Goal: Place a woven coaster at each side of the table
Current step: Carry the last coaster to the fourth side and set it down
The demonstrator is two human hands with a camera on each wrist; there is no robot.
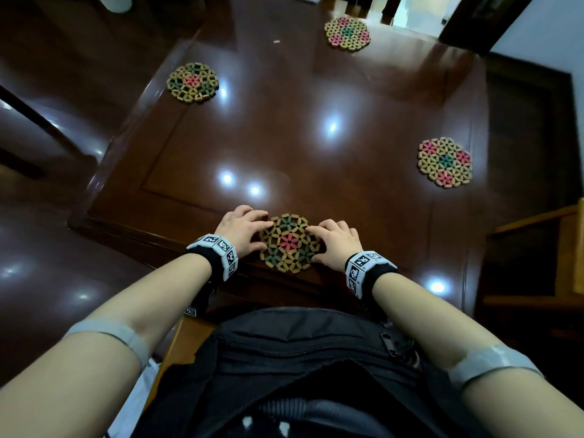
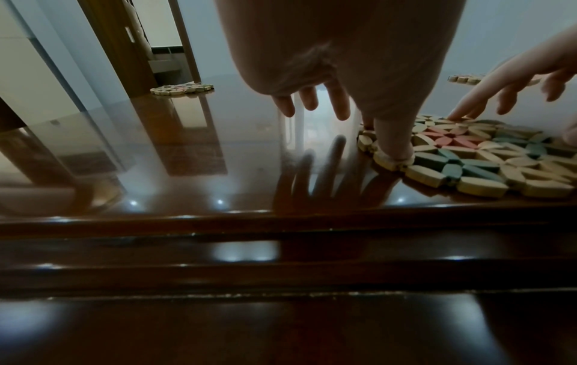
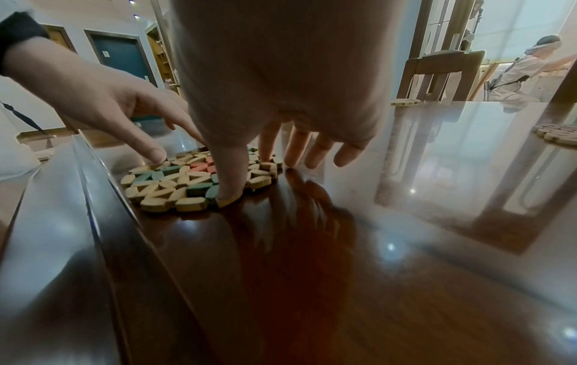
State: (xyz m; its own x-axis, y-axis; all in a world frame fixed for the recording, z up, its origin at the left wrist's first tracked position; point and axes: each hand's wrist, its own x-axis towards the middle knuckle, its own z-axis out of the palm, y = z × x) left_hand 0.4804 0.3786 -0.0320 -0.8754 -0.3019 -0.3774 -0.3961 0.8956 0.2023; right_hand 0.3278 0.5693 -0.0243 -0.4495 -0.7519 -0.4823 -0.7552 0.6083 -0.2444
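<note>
A round woven coaster (image 1: pixel 289 243) (image 2: pixel 468 153) (image 3: pixel 175 180) of tan, green and pink pieces lies flat at the near edge of the glossy dark table (image 1: pixel 316 137). My left hand (image 1: pixel 261 233) (image 2: pixel 379 138) touches its left rim with the thumb pressed down, the other fingers spread above the table. My right hand (image 1: pixel 316 245) (image 3: pixel 246 175) touches its right rim with thumb and forefinger. Neither hand curls round it. Three more coasters lie flat: at the left side (image 1: pixel 192 82), the far side (image 1: pixel 347 33) and the right side (image 1: pixel 445 161).
A black bag (image 1: pixel 300 343) hangs at my waist against the table's near edge. A wooden chair (image 3: pixel 443 71) stands beyond the far side, another wooden piece (image 1: pixel 578 248) at the right. A person (image 3: pixel 527 81) is in the background.
</note>
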